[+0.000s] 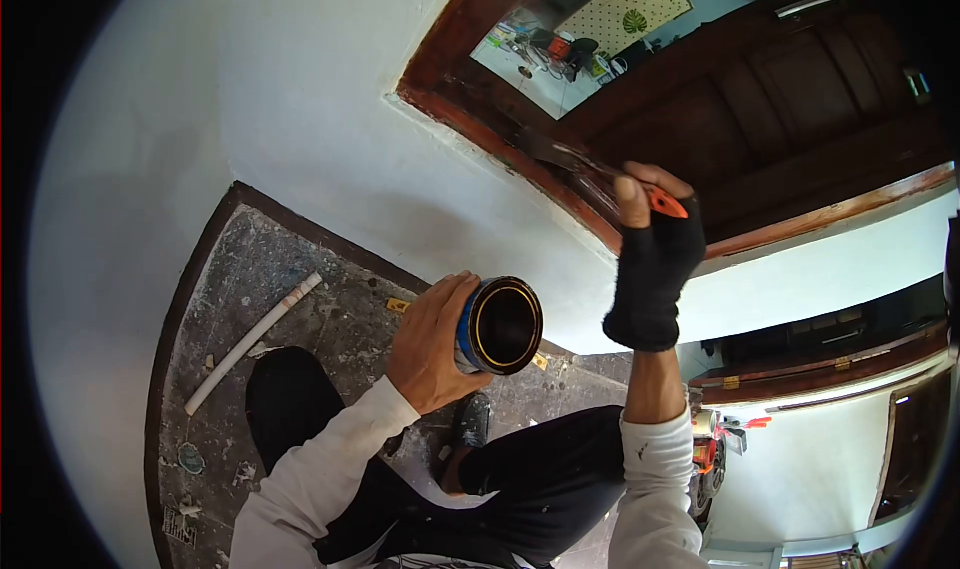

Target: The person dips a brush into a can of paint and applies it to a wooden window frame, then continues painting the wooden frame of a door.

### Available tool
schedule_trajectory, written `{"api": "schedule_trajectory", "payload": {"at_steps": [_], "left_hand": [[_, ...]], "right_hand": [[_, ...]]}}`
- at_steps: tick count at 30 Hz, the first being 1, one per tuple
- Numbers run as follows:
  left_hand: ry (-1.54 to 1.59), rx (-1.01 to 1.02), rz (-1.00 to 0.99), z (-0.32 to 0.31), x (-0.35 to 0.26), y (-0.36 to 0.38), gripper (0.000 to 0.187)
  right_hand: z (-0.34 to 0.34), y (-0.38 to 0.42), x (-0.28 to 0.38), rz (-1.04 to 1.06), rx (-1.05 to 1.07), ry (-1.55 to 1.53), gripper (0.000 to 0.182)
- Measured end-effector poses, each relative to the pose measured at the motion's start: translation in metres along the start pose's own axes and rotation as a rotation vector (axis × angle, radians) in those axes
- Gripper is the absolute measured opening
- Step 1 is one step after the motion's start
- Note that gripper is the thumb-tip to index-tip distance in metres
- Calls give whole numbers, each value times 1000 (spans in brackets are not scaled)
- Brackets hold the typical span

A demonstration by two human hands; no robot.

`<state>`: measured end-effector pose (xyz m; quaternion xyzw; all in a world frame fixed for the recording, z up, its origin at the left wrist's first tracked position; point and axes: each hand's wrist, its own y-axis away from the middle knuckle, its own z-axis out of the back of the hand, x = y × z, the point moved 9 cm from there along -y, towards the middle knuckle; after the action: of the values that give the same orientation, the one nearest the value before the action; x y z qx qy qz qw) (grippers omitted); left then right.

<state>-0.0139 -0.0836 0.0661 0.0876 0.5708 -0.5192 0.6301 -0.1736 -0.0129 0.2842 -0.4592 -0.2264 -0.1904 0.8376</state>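
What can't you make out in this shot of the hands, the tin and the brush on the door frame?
All in the head view:
- Tin: contents unreadable, its inside is dark; the label is covered by the left hand.
- Brush: bristles blurred against the dark door frame; its handle is hidden in the gloved right hand.
- Items through the opening: too small.

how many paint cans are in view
1: a blue paint can with a dark inside, held tilted in the left hand over the knees. The right hand holds a brush. Others may be hidden.
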Motion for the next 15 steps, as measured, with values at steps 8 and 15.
{"api": "schedule_trajectory", "payload": {"at_steps": [8, 15], "left_hand": [[21, -39, -28, 6, -7, 0, 122], [3, -17, -12, 5, -1, 1, 117]], "right_hand": [[-30, -2, -8, 97, 73, 77, 23], [0, 13, -20, 126, 57, 139, 20]]}}
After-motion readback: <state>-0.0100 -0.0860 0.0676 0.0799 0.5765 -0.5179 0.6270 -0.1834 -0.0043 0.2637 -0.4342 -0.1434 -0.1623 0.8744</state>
